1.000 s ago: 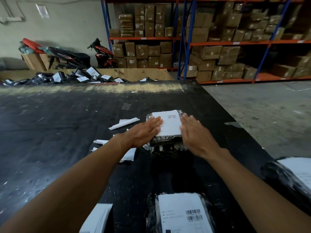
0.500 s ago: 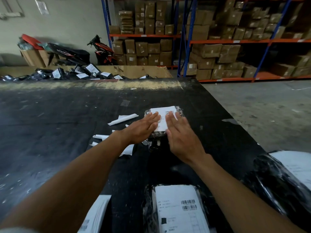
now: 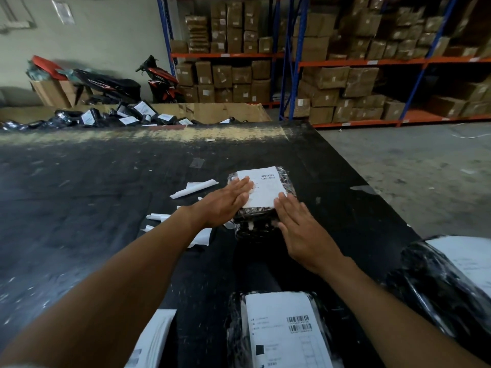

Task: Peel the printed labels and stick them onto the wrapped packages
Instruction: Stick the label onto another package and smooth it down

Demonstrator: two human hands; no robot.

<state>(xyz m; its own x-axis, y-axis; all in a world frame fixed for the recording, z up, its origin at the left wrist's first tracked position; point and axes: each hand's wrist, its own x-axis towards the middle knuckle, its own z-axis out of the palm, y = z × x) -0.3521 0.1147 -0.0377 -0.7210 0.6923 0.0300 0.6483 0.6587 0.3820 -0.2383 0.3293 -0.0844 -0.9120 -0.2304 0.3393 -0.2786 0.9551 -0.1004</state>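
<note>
Label: white shipping label [image 3: 261, 187], barcode towards its far edge, lying square on top of the parcel. It looks stuck down, with no corner lifting that I can see.
Parcel: small bundle in glossy black wrap [image 3: 289, 181], flat on the worktop, straight ahead of the person and a touch right of centre.
Left hand: palm down [image 3: 225, 205], fingertips pressing the label's left margin.
Right hand: palm down [image 3: 300, 229], fingertips at the label's near right corner, the palm over the parcel's near side.
Grip: none taken. Both sets of fingers are straight and side by side, with nothing pinched or curled round.
Why flat: my read is a smoothing press, seating the adhesive while one hand on each side stops the slick wrap from sliding.
Stage: this label looks as good as done, on its finishing rub.
Backing strips: curled white slips [image 3: 194, 188] just left of the parcel and by the left wrist, probably liners dropped clear of the work.
Near parcel: already labelled [image 3: 281, 333], at the worktop's near edge.
Larger parcel: far right [image 3: 430, 285], also labelled.
Printed sheets: bottom left [image 3: 156, 338], cut off by the frame, possibly the label supply.
Worktop: black and scuffed [image 3: 79, 208].
Beyond: a cardboard bin [image 3: 212, 112] holds a heap of labelled parcels [image 3: 140, 110], likely the finished ones. Behind it are racking [image 3: 358, 62] full of cartons and a scooter [image 3: 159, 78].
</note>
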